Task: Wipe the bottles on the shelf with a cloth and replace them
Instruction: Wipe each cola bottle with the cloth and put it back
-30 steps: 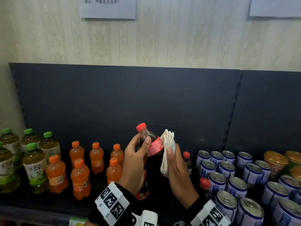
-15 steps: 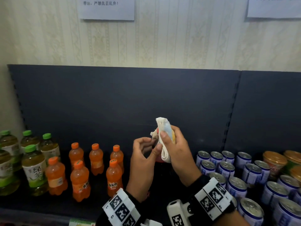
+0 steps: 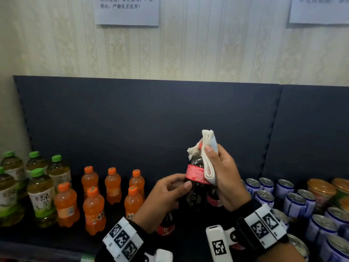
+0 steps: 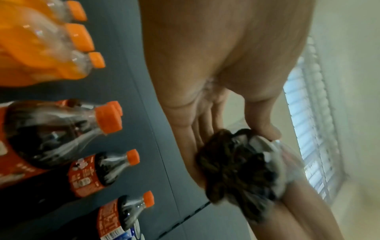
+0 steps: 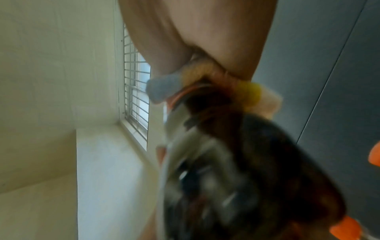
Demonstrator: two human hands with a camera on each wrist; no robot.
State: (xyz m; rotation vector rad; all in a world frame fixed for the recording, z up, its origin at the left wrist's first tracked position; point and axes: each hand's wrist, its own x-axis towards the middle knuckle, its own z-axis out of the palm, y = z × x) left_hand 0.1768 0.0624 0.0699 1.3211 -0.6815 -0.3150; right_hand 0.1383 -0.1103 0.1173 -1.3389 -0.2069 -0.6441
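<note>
Pale striped wallpaper (image 3: 188, 53) with two paper notices (image 3: 128, 11) rises behind a dark shelf back panel (image 3: 132, 114). At the far left of the shelf stand green tea bottles (image 3: 40, 195) with green caps, then a cluster of orange soda bottles (image 3: 93, 210). Right of these, the left hand (image 3: 162, 199) holds a cola bottle (image 3: 196, 178) upright above the shelf, thumb and fingers curled round its lower body just under the red label. More cola bottles (image 4: 102, 172) stand on the shelf below it. The right hand (image 3: 226, 178) grips a folded white cloth (image 3: 206, 154), pressed against the bottle's neck and shoulder and draped over the cap; the right wrist view is blurred. Farthest right are rows of blue-and-white cans (image 3: 294, 203) and some gold-lidded tubs (image 3: 321, 188).
</note>
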